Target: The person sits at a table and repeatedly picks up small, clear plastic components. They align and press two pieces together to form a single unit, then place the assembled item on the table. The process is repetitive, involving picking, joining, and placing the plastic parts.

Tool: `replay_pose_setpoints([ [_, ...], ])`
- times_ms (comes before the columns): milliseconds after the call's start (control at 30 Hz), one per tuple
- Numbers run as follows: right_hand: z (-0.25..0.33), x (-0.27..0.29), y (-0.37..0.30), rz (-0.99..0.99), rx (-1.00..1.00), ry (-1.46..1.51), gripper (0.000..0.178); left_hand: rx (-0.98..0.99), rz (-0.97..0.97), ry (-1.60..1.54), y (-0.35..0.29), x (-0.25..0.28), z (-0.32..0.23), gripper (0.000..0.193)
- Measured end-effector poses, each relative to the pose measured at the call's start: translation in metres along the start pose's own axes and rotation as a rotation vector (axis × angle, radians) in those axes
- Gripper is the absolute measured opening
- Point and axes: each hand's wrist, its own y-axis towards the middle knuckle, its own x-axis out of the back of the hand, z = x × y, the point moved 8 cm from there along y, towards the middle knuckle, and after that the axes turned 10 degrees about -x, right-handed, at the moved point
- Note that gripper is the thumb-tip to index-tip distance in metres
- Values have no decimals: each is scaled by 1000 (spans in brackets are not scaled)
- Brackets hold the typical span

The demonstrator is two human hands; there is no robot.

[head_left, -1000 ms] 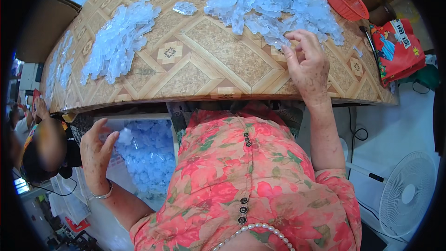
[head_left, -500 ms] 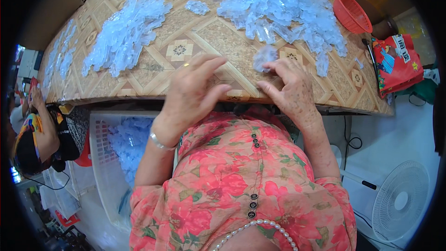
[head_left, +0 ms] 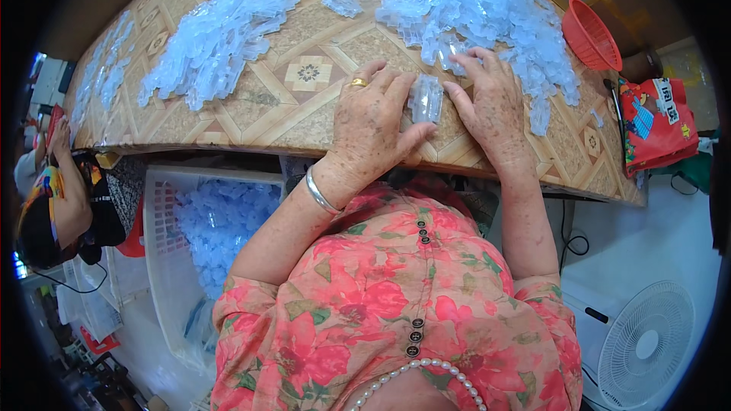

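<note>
A small clear plastic piece [head_left: 426, 100] lies on the table between my two hands. My left hand [head_left: 371, 113], with a gold ring and a silver bracelet, rests just left of it. Its fingers are stretched out and the thumb stands apart; the fingertips reach the piece's left edge. On the other side, my right hand [head_left: 493, 103] is open too, thumb toward the piece. Its fingertips are at the near edge of a big heap of clear bluish plastic pieces [head_left: 472, 11], by a shiny piece there. Whether they touch it I cannot tell.
A second heap of clear pieces [head_left: 221, 38] lies left on the patterned table [head_left: 365, 53]. A red basket [head_left: 591, 34] and a red bag [head_left: 656, 123] sit at the right. Below are a white crate [head_left: 164, 259] of pieces and a fan [head_left: 646, 344]. Another person [head_left: 57, 198] sits far left.
My left hand has come right and down to the table beside the clear piece. My right hand has moved away from that piece, farther out toward the big heap. The view has shifted slightly.
</note>
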Motion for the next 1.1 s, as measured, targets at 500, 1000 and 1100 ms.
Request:
replay_pose_setpoints([
  [500, -31, 25, -44, 59, -104, 189, 16, 18, -35, -40, -6, -4, 8, 46],
  [1000, -28, 32, -48, 43, -148, 94, 50, 46, -34, -31, -8, -4, 13, 42],
  [1100, -30, 26, -50, 86, -144, 85, 53, 34, -44, -18, -8, -3, 13, 42],
])
